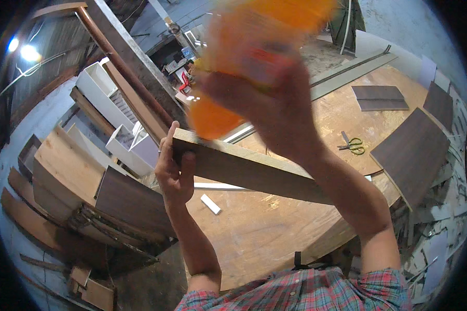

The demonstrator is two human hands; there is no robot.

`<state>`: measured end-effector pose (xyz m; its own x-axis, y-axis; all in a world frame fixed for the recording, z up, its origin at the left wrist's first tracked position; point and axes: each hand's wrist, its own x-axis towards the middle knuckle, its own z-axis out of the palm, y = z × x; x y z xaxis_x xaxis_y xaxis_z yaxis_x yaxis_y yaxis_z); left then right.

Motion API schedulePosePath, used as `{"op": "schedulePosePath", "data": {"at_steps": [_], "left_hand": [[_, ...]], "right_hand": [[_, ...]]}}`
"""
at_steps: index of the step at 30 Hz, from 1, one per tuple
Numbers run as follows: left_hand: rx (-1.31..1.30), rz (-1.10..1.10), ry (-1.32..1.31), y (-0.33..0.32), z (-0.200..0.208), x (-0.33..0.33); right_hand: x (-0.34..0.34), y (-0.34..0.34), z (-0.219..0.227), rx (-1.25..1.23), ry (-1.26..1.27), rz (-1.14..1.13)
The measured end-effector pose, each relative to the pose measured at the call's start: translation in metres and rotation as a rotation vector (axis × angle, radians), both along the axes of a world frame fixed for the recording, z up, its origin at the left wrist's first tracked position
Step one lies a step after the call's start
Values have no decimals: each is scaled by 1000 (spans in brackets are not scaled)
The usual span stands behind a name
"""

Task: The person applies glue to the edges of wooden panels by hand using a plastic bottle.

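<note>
My left hand point(175, 173) grips the left end of a dark brown board point(249, 171), its fingers behind and its thumb on the near face. The board stands on its long side above the work table, with a pale raw edge facing up. My right hand point(277, 106) is wrapped round a translucent orange bottle point(215, 116), smeared by motion. The bottle is tilted, and its lower left part is over the board's left end. Whether it touches the edge I cannot tell. My right forearm hides the board's right end.
Scissors with yellow-green handles point(355, 145) lie on the wooden table point(244, 228). Dark panels point(412, 155) rest at the right, and a small white strip point(210, 204) lies near the board. Long rails point(342, 78) lie at the back. Leaning boards point(72, 160) crowd the left; offcuts point(430, 243) lie lower right.
</note>
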<state>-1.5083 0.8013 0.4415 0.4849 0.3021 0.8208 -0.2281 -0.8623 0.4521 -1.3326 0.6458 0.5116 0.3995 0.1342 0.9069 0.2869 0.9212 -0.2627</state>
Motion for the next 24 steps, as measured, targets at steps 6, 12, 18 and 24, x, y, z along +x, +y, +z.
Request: {"op": "schedulePosePath", "data": {"at_steps": [6, 12, 18, 24], "left_hand": [[14, 27, -14, 20, -1, -7], [-53, 41, -106, 74, -39, -10], [83, 191, -40, 27, -21, -23], [100, 218, -55, 24, -17, -32]], "right_hand": [[-26, 29, 69, 520, 88, -51], [64, -115, -3, 28, -64, -123], [124, -212, -179, -395, 617, -606], [85, -217, -228, -415, 858, -550]]}}
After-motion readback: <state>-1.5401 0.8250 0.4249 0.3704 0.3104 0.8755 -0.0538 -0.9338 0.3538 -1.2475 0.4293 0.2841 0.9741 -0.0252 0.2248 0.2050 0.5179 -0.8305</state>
